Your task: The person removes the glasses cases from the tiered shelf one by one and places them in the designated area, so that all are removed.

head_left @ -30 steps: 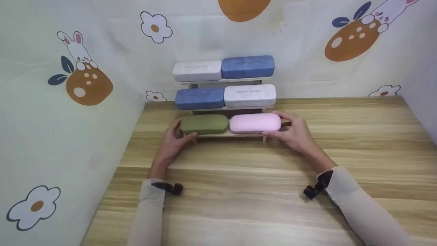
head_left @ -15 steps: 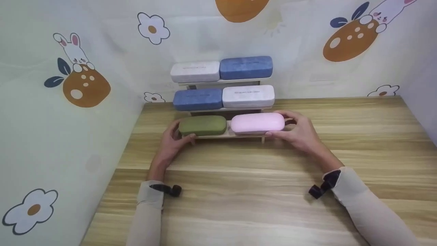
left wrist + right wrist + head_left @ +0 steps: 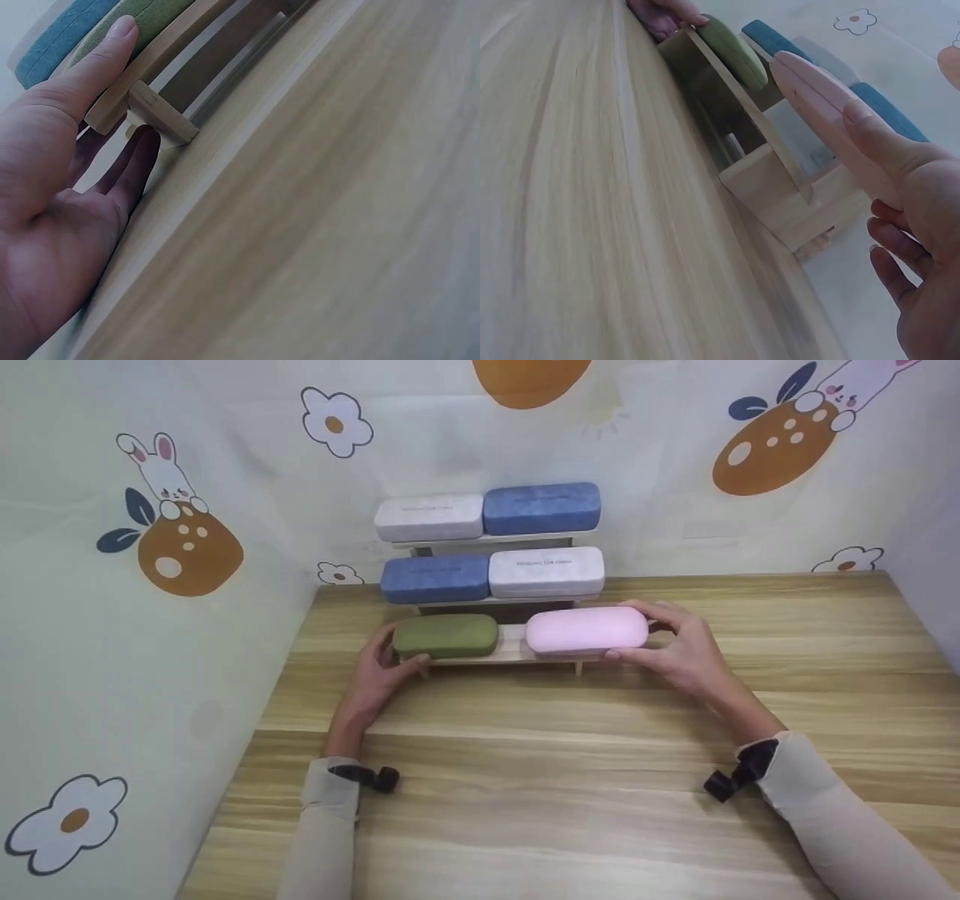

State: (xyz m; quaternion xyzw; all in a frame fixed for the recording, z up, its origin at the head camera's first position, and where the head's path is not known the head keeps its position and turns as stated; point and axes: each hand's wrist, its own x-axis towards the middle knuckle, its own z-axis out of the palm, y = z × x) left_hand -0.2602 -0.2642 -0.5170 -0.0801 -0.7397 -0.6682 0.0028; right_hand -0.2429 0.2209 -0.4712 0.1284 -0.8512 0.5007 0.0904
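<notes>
A green glasses case [image 3: 445,635] lies on the lowest tier of a wooden stepped rack [image 3: 512,643]. My left hand [image 3: 377,666] holds its left end, the thumb along the front. In the left wrist view that thumb [image 3: 105,64] presses the green case, while other fingers reach below the shelf edge. My right hand [image 3: 686,654] grips the right end of a pink glasses case [image 3: 586,631], thumb in front and fingers behind. The right wrist view shows the pink case [image 3: 821,105] raised off the shelf and tilted. A gap separates the two cases.
On the middle tier sit a blue case [image 3: 435,578] and a white case [image 3: 547,572]. The top tier bears another white case [image 3: 429,517] and another blue case [image 3: 542,508]. A patterned wall [image 3: 660,465] stands close behind the rack, on a wood-grain table [image 3: 510,780].
My right hand has drawn the pink case rightward and up off the shelf, widening the gap from the green case. The left hand keeps its hold on the green case, nearly still.
</notes>
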